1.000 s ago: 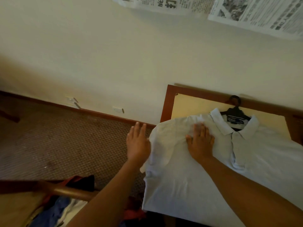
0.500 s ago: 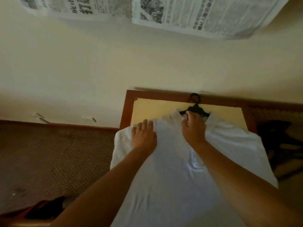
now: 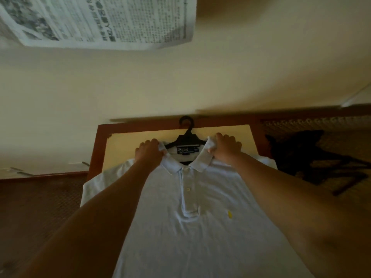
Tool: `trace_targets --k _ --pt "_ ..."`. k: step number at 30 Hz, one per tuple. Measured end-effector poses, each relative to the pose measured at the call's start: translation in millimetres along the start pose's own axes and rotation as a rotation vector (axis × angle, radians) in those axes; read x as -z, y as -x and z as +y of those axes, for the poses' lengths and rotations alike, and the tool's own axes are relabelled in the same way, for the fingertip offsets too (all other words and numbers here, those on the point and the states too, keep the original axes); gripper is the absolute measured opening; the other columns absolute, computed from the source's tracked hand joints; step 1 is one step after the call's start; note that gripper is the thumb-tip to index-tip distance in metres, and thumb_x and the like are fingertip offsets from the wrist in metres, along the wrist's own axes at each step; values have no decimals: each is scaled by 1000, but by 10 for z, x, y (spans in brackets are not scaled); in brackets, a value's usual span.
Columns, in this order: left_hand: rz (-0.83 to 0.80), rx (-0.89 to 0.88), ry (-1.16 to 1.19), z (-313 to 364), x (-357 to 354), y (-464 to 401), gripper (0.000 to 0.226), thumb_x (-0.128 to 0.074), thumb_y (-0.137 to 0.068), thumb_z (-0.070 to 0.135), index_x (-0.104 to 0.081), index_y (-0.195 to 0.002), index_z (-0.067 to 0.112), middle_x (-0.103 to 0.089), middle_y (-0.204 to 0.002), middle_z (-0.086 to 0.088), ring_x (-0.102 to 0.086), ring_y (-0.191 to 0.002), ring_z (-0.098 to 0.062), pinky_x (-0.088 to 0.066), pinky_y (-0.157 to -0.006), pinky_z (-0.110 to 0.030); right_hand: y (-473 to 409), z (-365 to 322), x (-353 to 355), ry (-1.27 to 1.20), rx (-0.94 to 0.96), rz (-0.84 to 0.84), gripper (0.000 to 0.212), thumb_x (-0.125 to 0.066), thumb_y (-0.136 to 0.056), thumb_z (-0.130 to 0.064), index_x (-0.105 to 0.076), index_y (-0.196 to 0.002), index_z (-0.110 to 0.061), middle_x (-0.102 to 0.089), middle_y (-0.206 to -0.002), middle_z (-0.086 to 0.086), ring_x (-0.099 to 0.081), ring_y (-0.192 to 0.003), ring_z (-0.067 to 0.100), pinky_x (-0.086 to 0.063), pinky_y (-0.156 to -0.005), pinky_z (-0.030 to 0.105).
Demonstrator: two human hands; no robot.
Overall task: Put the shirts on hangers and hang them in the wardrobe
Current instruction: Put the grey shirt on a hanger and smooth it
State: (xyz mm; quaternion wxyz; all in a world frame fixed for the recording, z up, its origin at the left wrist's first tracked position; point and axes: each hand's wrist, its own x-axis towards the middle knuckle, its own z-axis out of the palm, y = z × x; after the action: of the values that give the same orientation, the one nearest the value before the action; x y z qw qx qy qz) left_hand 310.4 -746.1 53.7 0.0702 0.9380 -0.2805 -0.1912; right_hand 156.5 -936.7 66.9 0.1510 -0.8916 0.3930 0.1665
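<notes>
A pale blue polo shirt point(image 3: 192, 227) lies front up on a small table point(image 3: 130, 135) with a wooden frame and a yellow top. A black plastic hanger point(image 3: 187, 137) sits inside the neck, its hook pointing at the wall. My left hand point(image 3: 149, 152) grips the left collar tip and shoulder. My right hand point(image 3: 226, 146) grips the right collar tip. A dark label shows inside the neck, and a small yellow logo is on the chest.
A cream wall rises behind the table, with newspaper sheets point(image 3: 104, 21) taped high on it. Patterned carpet point(image 3: 36, 207) lies to the left. A dark shape point(image 3: 301, 155) lies on the floor to the right of the table.
Both hands have moved up from the shirt's shoulder area to the collar, one on each side. The view has swung so the shirt is centred, with its placket and logo showing.
</notes>
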Motion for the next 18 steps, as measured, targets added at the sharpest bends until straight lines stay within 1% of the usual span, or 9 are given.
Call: trace_targets --k 3,5,6,8,11,13,14,17,18 --pt "-19 15 40 29 86 67 37 -52 -96 34 -53 -122 9 -56 -120 -14 -54 -109 -30 -42 -89 -36 27 64 72 -110 -5 -63 47 -56 -91 -44 -45 -126 -15 -53 -119 12 -49 -117 34 -38 -94 45" --pt "-22 -26 51 65 202 128 35 -51 -96 33 -55 -119 6 -57 -118 -15 -55 -106 -28 -41 -85 -32 106 163 164 -273 34 -97 23 -58 -91 -37 -52 -95 -15 -54 -92 6 -56 -101 30 -41 -76 32" --pt "-17 -59 49 89 272 161 34 -52 -96 32 -57 -117 5 -57 -116 -14 -55 -105 -27 -40 -83 -30 174 209 238 -344 54 -109 21 -59 -91 -33 -51 -83 -15 -51 -81 2 -56 -91 27 -38 -66 26" --pt "2 -142 65 174 452 258 30 -56 -94 29 -60 -110 4 -60 -110 -12 -57 -97 -23 -40 -77 -27 349 305 425 -427 72 -105 19 -60 -92 -29 -54 -83 -13 -48 -75 -2 -53 -81 20 -34 -56 23" --pt "29 -319 154 353 720 443 27 -61 -91 19 -63 -115 7 -64 -108 -10 -60 -95 -21 -45 -79 -27 680 433 705 -444 76 -46 24 -61 -92 -33 -60 -99 -10 -55 -84 1 -55 -81 17 -39 -59 25" --pt "46 -421 179 481 876 617 30 -60 -92 16 -61 -121 8 -63 -111 -10 -60 -102 -22 -42 -85 -26 941 522 865 -420 53 10 36 -62 -91 -38 -62 -110 -7 -61 -102 7 -58 -94 21 -46 -74 30" --pt "49 -457 190 533 932 694 29 -59 -93 16 -61 -121 7 -63 -110 -9 -59 -102 -21 -40 -85 -25 1082 570 933 -420 39 30 37 -63 -90 -39 -64 -109 -6 -62 -105 8 -59 -98 24 -46 -80 33" --pt "46 -508 137 669 1086 926 23 -56 -96 26 -60 -108 7 -60 -100 -7 -53 -92 -17 -34 -80 -24 1560 696 1106 -423 -2 78 29 -63 -90 -39 -57 -75 -15 -56 -78 4 -57 -85 23 -41 -69 31" --pt "43 -516 127 705 1128 990 24 -55 -96 29 -58 -105 7 -60 -100 -8 -54 -92 -19 -34 -78 -25 1725 726 1150 -425 -19 99 30 -62 -90 -40 -55 -73 -16 -54 -76 3 -56 -82 22 -41 -69 30"
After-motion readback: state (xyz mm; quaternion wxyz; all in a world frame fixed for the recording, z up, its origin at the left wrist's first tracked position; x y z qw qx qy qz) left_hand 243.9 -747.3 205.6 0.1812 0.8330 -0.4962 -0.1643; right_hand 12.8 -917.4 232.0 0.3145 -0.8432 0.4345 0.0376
